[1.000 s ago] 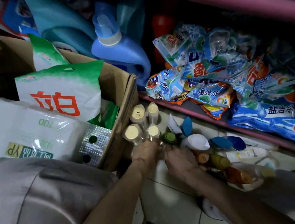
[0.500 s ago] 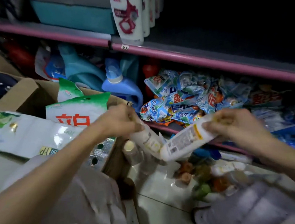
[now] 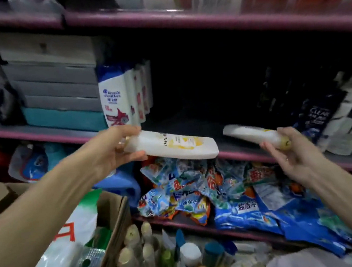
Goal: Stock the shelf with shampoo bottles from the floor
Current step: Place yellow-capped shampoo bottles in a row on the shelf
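Both hands have come up from the floor since a second ago, and each one now holds a white bottle out by the middle shelf. Half a second back the two bottles crossed near each other low down; now they are well apart.

The left hand sits at about 9 o'clock from the middle of the view. Its thumb and fingers curl round the cap end of the left shampoo bottle. That bottle lies on its side, with its flat bottom pointing to 3 o'clock, just in front of the pink shelf edge.

The right hand sits at about 3 o'clock. Its fingers wrap the cap end of the right shampoo bottle, which also lies sideways, with its bottom pointing to 10 o'clock over the dark shelf board. I cannot tell if it touches the board.

At 11 o'clock, white and blue bottles stand in a row on the same shelf. At 6 o'clock, more floor bottles stand by a cardboard box. Bright soap packets fill the lower shelf.
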The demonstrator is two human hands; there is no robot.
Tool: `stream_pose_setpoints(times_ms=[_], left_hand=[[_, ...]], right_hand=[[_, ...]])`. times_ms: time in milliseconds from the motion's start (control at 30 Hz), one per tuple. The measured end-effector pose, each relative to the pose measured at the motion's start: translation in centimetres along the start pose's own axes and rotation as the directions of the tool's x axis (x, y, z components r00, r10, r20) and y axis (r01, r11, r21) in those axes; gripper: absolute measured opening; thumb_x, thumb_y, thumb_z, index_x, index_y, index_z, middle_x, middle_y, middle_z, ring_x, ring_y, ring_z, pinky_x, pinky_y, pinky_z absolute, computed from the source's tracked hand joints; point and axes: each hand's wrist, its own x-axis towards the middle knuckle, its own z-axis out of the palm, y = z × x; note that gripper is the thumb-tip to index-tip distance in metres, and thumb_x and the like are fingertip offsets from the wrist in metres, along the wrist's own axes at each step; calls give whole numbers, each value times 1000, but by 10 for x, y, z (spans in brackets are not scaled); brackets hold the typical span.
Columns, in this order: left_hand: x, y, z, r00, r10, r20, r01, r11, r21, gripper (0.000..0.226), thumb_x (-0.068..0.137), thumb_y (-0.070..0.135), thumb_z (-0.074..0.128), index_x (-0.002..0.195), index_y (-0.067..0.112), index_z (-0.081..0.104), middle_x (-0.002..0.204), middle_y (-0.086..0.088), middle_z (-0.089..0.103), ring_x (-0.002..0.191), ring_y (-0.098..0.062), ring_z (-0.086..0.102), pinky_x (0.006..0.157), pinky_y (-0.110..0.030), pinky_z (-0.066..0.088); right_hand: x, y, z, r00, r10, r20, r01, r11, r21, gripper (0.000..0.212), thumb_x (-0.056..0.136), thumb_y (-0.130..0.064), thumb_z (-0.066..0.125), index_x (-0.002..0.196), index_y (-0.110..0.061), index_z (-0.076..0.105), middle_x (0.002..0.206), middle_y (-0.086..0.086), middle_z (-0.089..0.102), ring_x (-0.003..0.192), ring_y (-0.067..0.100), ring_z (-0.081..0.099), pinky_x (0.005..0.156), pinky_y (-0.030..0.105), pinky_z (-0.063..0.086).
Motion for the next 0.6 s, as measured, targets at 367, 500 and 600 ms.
stream_pose_setpoints(times_ms=[367,500,600], left_hand=[[31,22,35,949,310,-62,-280,916,288,23,84,23,70,96,6,62,98,-12,69,80,-21,71,58,-27,60],[36,40,43,896,443,-39,-367,786,497,25,81,34,72,95,15,63,89,-4,69,64,-13,69,38,-14,47],[36,51,53,867,487,106,-452,682,575,22,82,37,70,93,20,63,90,0,68,66,-15,70,55,-23,57]], right_hand=[[38,17,-2,996,-9,90,56,843,-535,39,86,-14,67,121,-2,53,114,17,62,84,23,70,59,23,59],[31,0,8,919,-293,263,273,-8,-962,77,81,-41,67,143,-16,28,137,19,36,108,38,57,85,39,49],[12,2,39,745,-348,570,569,-116,-814,74,80,-49,67,141,-22,34,139,11,37,122,30,48,96,35,40]])
